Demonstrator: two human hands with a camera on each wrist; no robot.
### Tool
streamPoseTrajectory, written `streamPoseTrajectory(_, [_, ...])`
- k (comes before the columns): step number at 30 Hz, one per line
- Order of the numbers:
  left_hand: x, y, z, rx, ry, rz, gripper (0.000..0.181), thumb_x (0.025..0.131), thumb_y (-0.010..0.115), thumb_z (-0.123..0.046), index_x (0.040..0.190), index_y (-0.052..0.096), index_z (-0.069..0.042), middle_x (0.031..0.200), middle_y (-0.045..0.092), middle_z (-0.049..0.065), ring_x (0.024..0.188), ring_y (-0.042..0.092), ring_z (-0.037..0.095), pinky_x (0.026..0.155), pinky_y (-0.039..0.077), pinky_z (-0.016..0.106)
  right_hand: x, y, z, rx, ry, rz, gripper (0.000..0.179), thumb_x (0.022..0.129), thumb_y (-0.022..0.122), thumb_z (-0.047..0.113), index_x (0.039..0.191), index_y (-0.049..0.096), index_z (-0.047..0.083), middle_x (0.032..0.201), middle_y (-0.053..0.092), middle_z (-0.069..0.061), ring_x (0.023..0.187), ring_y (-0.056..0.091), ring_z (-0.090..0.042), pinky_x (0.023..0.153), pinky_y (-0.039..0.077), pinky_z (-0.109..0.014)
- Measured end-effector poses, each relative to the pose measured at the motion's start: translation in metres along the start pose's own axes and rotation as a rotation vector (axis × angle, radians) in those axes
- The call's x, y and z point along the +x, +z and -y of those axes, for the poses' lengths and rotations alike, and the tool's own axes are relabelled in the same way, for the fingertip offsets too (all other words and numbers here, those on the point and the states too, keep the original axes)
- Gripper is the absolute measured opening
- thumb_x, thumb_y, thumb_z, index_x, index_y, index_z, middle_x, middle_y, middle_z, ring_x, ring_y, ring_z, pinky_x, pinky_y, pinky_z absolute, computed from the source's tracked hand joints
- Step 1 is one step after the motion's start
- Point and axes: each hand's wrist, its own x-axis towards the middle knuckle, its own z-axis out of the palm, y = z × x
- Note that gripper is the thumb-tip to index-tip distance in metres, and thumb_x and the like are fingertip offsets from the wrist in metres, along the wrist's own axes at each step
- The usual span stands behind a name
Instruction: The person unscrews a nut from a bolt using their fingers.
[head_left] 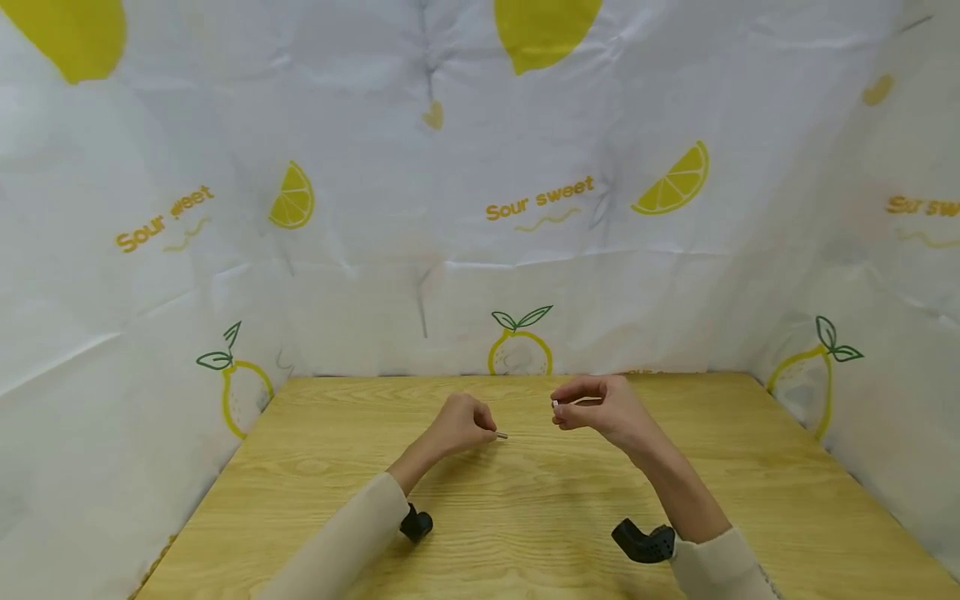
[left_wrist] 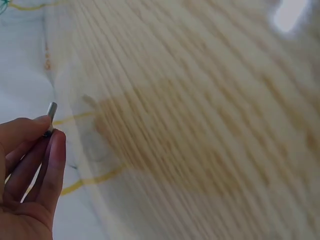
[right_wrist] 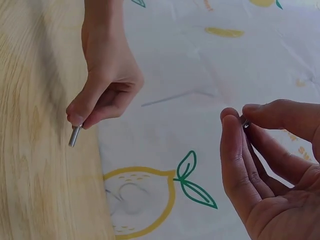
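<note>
My left hand (head_left: 459, 425) pinches a short, thin silver metal rod (head_left: 502, 435) between thumb and fingertips. In the left wrist view the rod (left_wrist: 53, 110) sticks up past the thumb, its dark lower end at the fingertips. To the right, my right hand (head_left: 611, 410) is raised above the table and pinches a tiny shiny metal piece (head_left: 555, 404). The right wrist view shows that piece (right_wrist: 244, 122) mostly hidden between thumb and fingers; I cannot tell its kind. A gap separates the two hands, and the rod's free end points right, toward the right hand.
Both hands are over a wood-grain table (head_left: 517, 533). White sheeting printed with lemons (head_left: 465, 217) rises along the table's back and both sides. Black wrist-worn devices (head_left: 645, 543) sit at the cuffs of the light sleeves (head_left: 341, 542).
</note>
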Motion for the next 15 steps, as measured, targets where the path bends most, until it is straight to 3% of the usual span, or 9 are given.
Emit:
streamPoseTrajectory(8, [0.007, 0.006, 0.010, 0.115, 0.011, 0.080, 0.014, 0.084, 0.085, -0.009, 0.073, 0.080, -0.016, 0.071, 0.073, -0.008, 0.065, 0.060, 0.001, 0.066, 0.054, 0.019, 0.018, -0.001, -0.023, -0.079, 0.090, 0.042, 0.029, 0.097, 0.071, 0.011, 0.117, 0.068, -0.009, 0.110, 0.069, -0.022, 0.092, 0.075, -0.025, 0.084, 0.066, -0.038])
streamPoseTrajectory(12, [0.007, 0.006, 0.007, 0.144, 0.025, 0.081, 0.013, 0.083, 0.085, -0.007, 0.074, 0.080, -0.014, 0.073, 0.075, -0.006, 0.065, 0.060, 0.001, 0.066, 0.053, 0.019, 0.033, -0.003, -0.044, -0.268, 0.118, 0.047, 0.020, 0.094, 0.071, 0.006, 0.108, 0.073, -0.008, 0.101, 0.073, -0.017, 0.087, 0.075, -0.030, 0.078, 0.066, -0.041])
streamPoseTrajectory(15, [0.007, 0.006, 0.005, 0.162, 0.026, 0.084, 0.011, 0.084, 0.085, -0.007, 0.076, 0.080, -0.014, 0.074, 0.075, -0.005, 0.065, 0.061, 0.001, 0.065, 0.053, 0.018, 0.043, -0.003, -0.061, -0.434, 0.096, 0.100, 0.015, 0.091, 0.071, 0.001, 0.101, 0.075, -0.009, 0.091, 0.075, -0.015, 0.078, 0.073, -0.029, 0.070, 0.064, -0.040])
